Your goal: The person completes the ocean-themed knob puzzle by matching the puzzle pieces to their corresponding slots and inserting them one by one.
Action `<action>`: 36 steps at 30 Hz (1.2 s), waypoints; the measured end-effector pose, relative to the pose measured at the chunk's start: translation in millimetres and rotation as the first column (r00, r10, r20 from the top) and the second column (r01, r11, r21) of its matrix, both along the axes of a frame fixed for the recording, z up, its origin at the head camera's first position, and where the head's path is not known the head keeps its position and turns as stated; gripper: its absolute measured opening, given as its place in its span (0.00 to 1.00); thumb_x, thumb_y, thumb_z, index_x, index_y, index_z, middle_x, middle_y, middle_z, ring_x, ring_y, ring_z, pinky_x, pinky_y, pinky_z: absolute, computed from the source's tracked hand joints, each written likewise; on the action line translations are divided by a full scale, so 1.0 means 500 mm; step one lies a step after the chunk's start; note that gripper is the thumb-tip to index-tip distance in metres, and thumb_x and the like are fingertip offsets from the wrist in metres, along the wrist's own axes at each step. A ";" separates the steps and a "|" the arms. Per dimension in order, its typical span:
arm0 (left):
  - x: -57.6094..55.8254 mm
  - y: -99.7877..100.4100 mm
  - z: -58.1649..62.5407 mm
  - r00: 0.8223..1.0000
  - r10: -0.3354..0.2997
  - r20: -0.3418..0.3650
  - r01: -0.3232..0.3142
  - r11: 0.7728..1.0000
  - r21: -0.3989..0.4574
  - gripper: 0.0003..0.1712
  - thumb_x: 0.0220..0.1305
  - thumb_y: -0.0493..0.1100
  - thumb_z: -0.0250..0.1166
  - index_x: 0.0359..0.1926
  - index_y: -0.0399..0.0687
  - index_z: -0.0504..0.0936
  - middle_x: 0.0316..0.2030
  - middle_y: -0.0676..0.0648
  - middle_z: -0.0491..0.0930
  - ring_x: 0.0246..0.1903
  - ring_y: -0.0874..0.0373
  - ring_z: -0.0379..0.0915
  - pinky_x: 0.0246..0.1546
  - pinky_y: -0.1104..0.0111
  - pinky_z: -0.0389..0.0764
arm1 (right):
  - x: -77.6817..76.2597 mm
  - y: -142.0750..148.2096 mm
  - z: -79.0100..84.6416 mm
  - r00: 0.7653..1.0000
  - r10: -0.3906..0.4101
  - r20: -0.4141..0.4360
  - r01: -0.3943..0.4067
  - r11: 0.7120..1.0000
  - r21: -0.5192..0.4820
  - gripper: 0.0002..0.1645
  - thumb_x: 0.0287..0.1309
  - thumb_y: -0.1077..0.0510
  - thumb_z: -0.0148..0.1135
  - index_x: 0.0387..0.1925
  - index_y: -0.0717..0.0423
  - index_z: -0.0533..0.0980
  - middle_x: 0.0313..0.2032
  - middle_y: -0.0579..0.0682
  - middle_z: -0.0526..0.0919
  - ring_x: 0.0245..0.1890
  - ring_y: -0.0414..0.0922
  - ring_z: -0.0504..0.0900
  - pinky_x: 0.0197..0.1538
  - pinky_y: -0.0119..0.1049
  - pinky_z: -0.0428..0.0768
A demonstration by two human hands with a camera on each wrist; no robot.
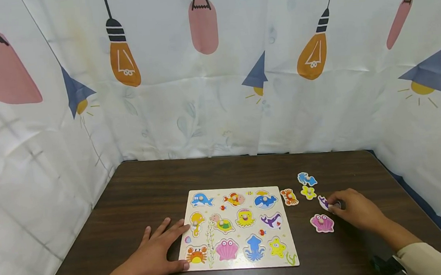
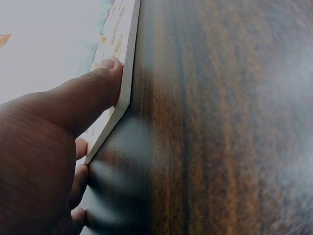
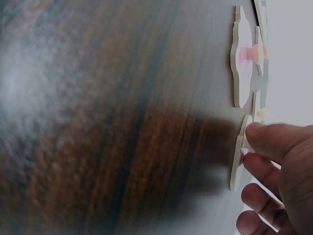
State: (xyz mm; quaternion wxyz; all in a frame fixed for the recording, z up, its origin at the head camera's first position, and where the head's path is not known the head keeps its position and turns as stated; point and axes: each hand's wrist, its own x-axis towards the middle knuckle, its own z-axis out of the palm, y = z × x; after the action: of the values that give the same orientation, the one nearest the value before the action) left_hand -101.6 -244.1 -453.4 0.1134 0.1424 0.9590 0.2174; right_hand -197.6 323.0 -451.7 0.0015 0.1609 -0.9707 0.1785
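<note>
My left hand (image 1: pixel 153 255) rests at the left edge of a pale wooden sea-animal puzzle board (image 1: pixel 241 234), its fingers spread. In the left wrist view the thumb (image 2: pixel 93 88) lies along the board's edge (image 2: pixel 126 90) near a corner. To the right of the board, my right hand (image 1: pixel 356 211) pinches a purple whale puzzle piece (image 1: pixel 322 203) between thumb and fingers. That piece (image 3: pixel 236 169) is partly hidden by the fingertips and stands close over the table in the right wrist view. Just below it lies a pink shell piece (image 1: pixel 322 224).
A yellow star piece (image 1: pixel 308 192), a blue squid piece (image 1: pixel 305 179) and a crab piece (image 1: pixel 289 197) lie between board and right hand. Knobbed pieces such as the dolphin (image 1: pixel 202 199) sit in the board. A patterned white curtain (image 1: pixel 219 124) hangs behind the dark wooden table (image 1: pixel 150 182).
</note>
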 end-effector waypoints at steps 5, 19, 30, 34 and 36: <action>-0.001 0.000 0.003 1.000 -0.006 -0.009 0.006 1.000 0.002 0.56 0.48 0.79 0.68 0.76 0.65 0.68 0.76 0.52 0.61 0.77 0.36 0.43 0.65 0.26 0.35 | -0.002 -0.003 -0.002 1.000 0.001 -0.014 -0.001 1.000 0.006 0.03 0.59 0.58 0.73 0.36 0.46 0.86 0.36 0.41 0.84 0.41 0.48 0.79 0.43 0.54 0.81; -0.002 0.001 0.003 1.000 -0.004 -0.009 0.004 1.000 0.000 0.55 0.48 0.78 0.70 0.76 0.66 0.68 0.76 0.52 0.61 0.78 0.37 0.43 0.66 0.26 0.34 | 0.010 -0.062 0.017 0.995 0.077 -0.063 -0.080 0.996 -0.043 0.07 0.57 0.59 0.75 0.33 0.41 0.86 0.37 0.38 0.83 0.44 0.46 0.79 0.44 0.51 0.82; -0.005 0.000 -0.008 1.000 0.000 -0.022 -0.001 1.000 -0.022 0.56 0.48 0.79 0.69 0.75 0.66 0.68 0.76 0.54 0.62 0.78 0.39 0.43 0.67 0.27 0.36 | 0.017 -0.102 0.020 0.988 0.129 -0.089 -0.132 0.991 -0.034 0.10 0.54 0.59 0.78 0.34 0.38 0.87 0.38 0.36 0.81 0.40 0.40 0.78 0.41 0.42 0.82; -0.004 -0.001 -0.006 1.000 -0.005 -0.018 0.005 1.000 -0.013 0.55 0.48 0.79 0.69 0.75 0.66 0.68 0.76 0.53 0.62 0.78 0.38 0.43 0.66 0.26 0.35 | 0.015 -0.117 0.017 0.982 0.160 -0.105 -0.164 0.986 -0.036 0.10 0.53 0.59 0.79 0.34 0.38 0.88 0.36 0.34 0.80 0.40 0.38 0.77 0.43 0.41 0.83; -0.003 -0.002 -0.005 1.000 -0.006 -0.015 0.006 1.000 -0.007 0.55 0.48 0.79 0.69 0.75 0.66 0.68 0.76 0.52 0.61 0.78 0.37 0.43 0.66 0.26 0.35 | 0.014 -0.126 0.016 0.978 0.177 -0.108 -0.182 0.983 -0.036 0.10 0.54 0.58 0.78 0.34 0.37 0.88 0.36 0.31 0.81 0.41 0.38 0.77 0.43 0.41 0.83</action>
State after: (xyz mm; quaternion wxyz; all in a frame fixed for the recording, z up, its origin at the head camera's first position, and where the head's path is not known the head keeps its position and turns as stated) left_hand -102.9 -245.1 -455.8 0.1073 0.1466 0.9600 0.2128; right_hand -190.7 260.1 -443.8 0.0396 0.2570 -0.9465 0.1912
